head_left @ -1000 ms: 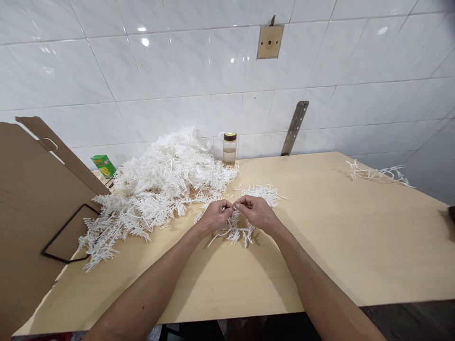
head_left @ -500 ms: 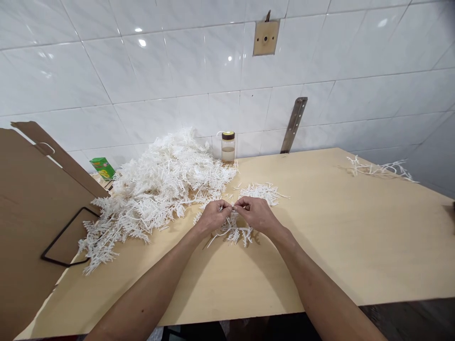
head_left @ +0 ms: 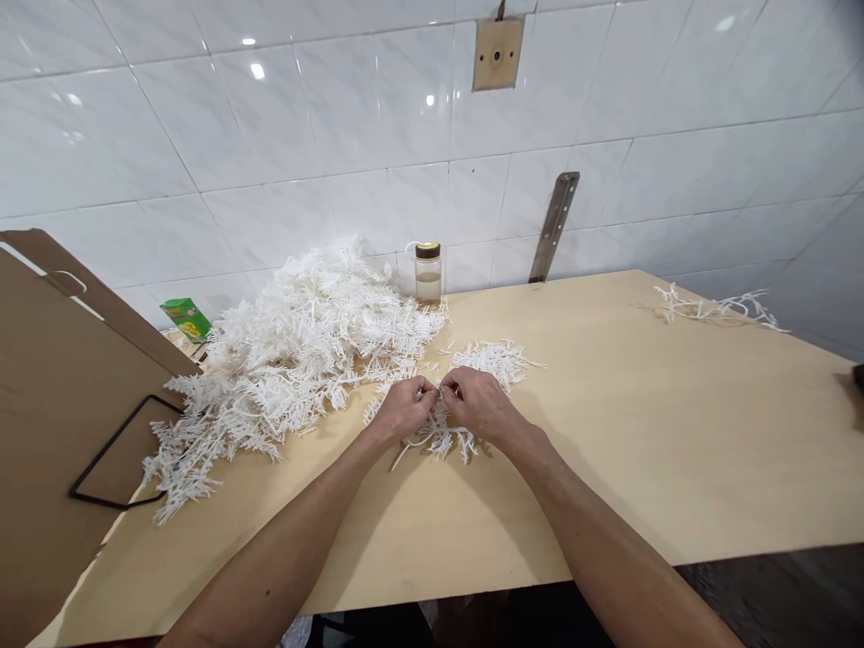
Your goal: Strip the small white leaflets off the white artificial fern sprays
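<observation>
My left hand (head_left: pixel 405 409) and my right hand (head_left: pixel 476 402) are pinched close together over the middle of the wooden table (head_left: pixel 641 423). Both hold a white branched plastic piece (head_left: pixel 442 434), whose sprigs hang below the fingers and spread toward the table. Just behind my right hand lies a small pile of white sprigs (head_left: pixel 496 358). A large heap of similar white pieces (head_left: pixel 303 333) fills the left part of the table, its right edge close to my left hand. The fingertips hide the exact spot being gripped.
A jar with a dark lid (head_left: pixel 427 274) stands against the tiled wall. Cardboard (head_left: pixel 60 405) with a black metal frame (head_left: pixel 101 499) is at the left, near a green box (head_left: pixel 186 319). White strands (head_left: pixel 719 308) lie at the far right, and a metal bracket (head_left: pixel 554 225) rises behind.
The camera view has shifted slightly. My fingertips have moved a little apart, with my right hand turned slightly; both hands stay over the same spot.
</observation>
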A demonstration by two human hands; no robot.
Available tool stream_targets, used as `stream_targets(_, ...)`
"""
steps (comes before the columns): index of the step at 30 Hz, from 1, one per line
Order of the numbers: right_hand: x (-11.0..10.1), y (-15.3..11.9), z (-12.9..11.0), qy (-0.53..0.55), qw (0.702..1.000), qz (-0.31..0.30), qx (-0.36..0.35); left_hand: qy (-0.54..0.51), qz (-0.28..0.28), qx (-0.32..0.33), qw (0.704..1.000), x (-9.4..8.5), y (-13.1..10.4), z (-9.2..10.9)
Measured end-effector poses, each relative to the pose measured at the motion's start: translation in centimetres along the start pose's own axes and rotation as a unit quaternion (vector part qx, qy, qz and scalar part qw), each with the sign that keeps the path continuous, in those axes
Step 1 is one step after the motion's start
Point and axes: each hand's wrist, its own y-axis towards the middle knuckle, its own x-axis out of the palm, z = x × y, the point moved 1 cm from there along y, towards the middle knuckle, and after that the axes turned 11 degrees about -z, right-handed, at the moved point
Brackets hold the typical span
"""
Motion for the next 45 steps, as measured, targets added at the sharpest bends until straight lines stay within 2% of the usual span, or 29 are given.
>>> stream_targets(2,0.2,0.2,0.2,-0.026,0.999,0.023,0.013,-0.019,-0.011,-0.004,1.0,0.1,-0.1,0.1)
stream_targets(5,-0.2,0.4,1.5,-0.035,0.992,0.093,0.081,-0.059,-0.031,0.009,0.998,0.1,-0.3,0.4)
stream_targets(9,-1.6,0.1,3.7,0.043,0.972,0.164,0.161,-0.099,-0.016,0.034,0.994,-0.1,-0.3,0.7)
stream_targets(12,-2.2,-0.2,3.8,0.125,0.964,0.152,0.179,-0.115,-0.008,0.034,0.993,-0.1,-0.2,0.7)
stream_targets(18,-1.8,-0.3,1.2,0.268,0.961,0.019,0.06,-0.127,0.0,0.044,0.991,-0.1,-0.1,0.5)
stream_targets(23,-1.1,-0.1,1.5,0.318,0.947,-0.021,0.041,-0.094,0.023,0.043,0.994,-0.2,0.0,0.4)
stream_targets(26,-1.0,-0.1,1.8,0.327,0.943,-0.002,0.053,-0.128,0.017,0.028,0.991,-0.2,-0.1,0.5)
stream_targets(29,-0.9,0.0,1.8,0.338,0.939,0.031,0.062,-0.191,-0.015,0.009,0.982,-0.2,-0.3,0.7)
stream_targets(33,-0.8,0.1,1.6,0.334,0.936,0.06,0.088,-0.212,-0.055,-0.005,0.976,-0.3,-0.5,0.8)
stream_targets(40,-0.5,0.2,0.9,0.31,0.942,0.091,0.094,-0.297,-0.031,-0.037,0.953,-0.1,-0.6,1.1)
stream_targets(45,-0.2,0.3,0.4,0.325,0.934,0.112,0.092,-0.298,0.0,-0.047,0.953,0.0,-0.4,1.0)
